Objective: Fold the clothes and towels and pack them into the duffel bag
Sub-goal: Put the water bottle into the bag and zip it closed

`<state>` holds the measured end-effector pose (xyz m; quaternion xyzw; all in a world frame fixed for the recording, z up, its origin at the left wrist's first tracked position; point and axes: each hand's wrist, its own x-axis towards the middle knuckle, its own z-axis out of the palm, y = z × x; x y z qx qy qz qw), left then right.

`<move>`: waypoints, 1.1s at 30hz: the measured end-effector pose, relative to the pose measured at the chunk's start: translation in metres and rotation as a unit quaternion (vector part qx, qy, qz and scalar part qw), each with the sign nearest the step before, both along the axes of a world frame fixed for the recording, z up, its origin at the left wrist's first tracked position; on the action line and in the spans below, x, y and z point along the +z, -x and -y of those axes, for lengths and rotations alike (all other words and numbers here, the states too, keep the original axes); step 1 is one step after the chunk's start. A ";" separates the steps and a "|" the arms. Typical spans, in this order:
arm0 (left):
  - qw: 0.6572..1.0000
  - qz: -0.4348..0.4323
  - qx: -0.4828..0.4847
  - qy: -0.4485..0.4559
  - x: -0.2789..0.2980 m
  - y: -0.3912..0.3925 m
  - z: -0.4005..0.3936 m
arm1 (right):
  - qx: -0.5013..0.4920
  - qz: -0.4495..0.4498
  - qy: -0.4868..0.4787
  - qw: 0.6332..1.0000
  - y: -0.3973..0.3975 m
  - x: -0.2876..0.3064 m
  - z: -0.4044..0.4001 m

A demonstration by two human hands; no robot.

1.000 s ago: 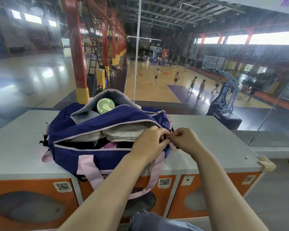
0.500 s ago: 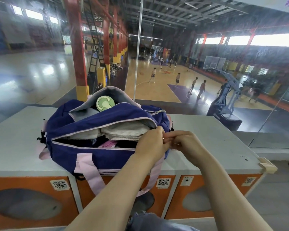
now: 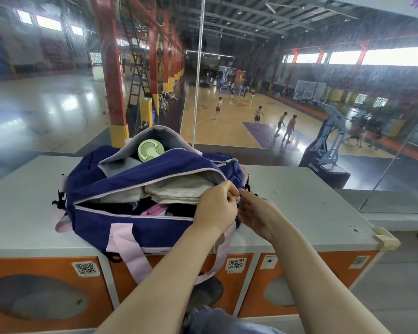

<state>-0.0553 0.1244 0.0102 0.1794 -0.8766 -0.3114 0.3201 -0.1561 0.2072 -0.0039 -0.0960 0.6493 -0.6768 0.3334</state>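
A navy duffel bag with pink straps lies on a grey locker top. Its main zipper gapes open. Folded white towels fill the top of the opening, with dark and pink clothes below them. My left hand and my right hand meet at the bag's right end, both pinching the zipper end there. The zipper pull itself is hidden by my fingers. A round green object sits in the open back pocket.
Orange locker doors with QR stickers face me below the top. Behind the bag stands a glass wall looking down on a basketball court with several players. A pale corner guard caps the top's right corner.
My two hands have stayed pinched together at the bag's right end, shifting only slightly. The camera view has dropped a little. The bag's opening looks the same.
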 end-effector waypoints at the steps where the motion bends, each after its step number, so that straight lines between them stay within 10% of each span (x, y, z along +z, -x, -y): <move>1: 1.000 0.000 0.001 -0.005 0.000 0.000 0.000 | -0.018 -0.032 -0.011 0.999 -0.001 0.001 0.002; 23: 0.982 -0.015 0.188 0.028 0.022 -0.107 0.066 | -0.232 -0.344 -0.224 0.882 -0.007 0.010 0.019; 29: 0.981 -0.043 0.184 0.028 0.017 -0.110 0.071 | 0.085 -0.706 -0.143 0.688 -0.078 0.031 0.064; 33: 0.977 -0.051 0.206 -0.003 0.013 -0.123 0.088 | 0.109 -0.758 -0.211 0.607 -0.083 0.030 0.080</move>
